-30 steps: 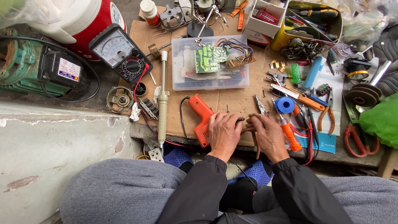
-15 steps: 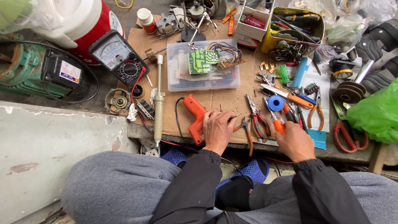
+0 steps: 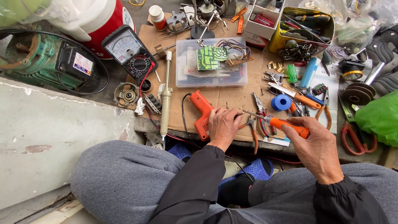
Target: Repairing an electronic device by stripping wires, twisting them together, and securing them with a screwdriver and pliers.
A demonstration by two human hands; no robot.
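One orange-handled screwdriver [image 3: 278, 122] in right hand [image 3: 317, 143] points left, near-horizontal.

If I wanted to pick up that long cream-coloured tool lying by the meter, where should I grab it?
Probably the thick barrel in the middle of the long cream tool, coming straight down from above. It lies flat on the cardboard, pointing away from the person; the thin plunger rod at the far end and the narrow near tip give less to hold.
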